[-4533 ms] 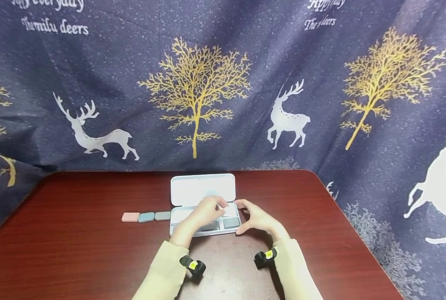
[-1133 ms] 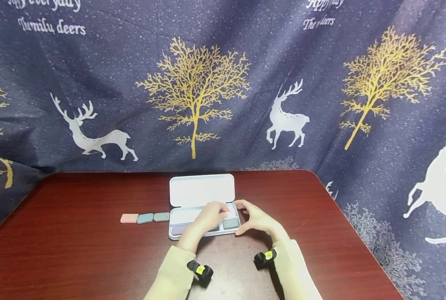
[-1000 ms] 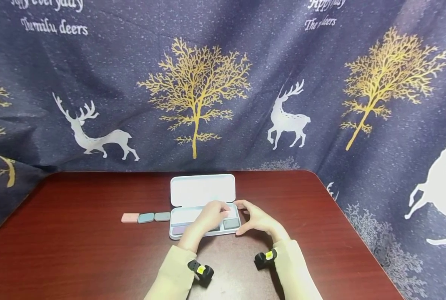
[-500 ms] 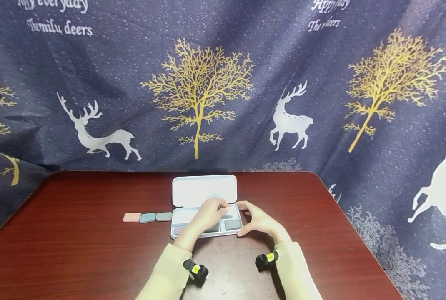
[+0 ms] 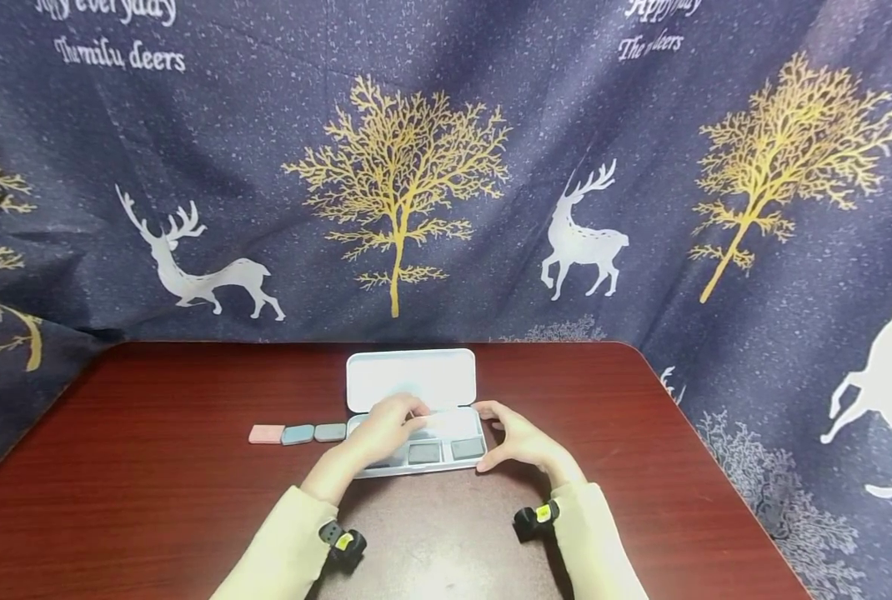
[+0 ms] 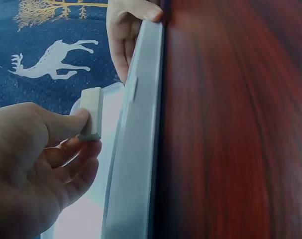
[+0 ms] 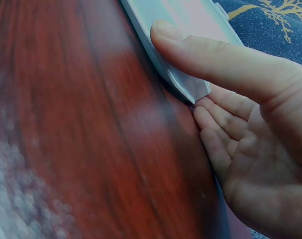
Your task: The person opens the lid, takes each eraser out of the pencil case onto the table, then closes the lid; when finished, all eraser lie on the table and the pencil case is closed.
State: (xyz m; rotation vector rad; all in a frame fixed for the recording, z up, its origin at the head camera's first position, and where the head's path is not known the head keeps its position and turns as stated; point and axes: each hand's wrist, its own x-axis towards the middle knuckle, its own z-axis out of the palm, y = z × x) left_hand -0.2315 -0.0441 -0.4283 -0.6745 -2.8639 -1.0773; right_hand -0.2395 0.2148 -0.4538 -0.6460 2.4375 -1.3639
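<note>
A pale blue-white hinged tin case lies on the table with its lid raised at the back. My left hand hovers over the left part of the case. In the left wrist view, thumb and fingers pinch a small pale rectangular block above the tin. My right hand holds the case's right end, thumb at the front corner and fingers behind. Two grey blocks sit in the front row of the case. My left hand and forearm hide part of the left end.
Left of the case a pink block, a blue block and a grey block lie in a row on the reddish-brown table. A dark patterned cloth hangs behind the table.
My left hand has moved left from the right part of the case, uncovering the front grey blocks. The right hand keeps its hold on the right end.
</note>
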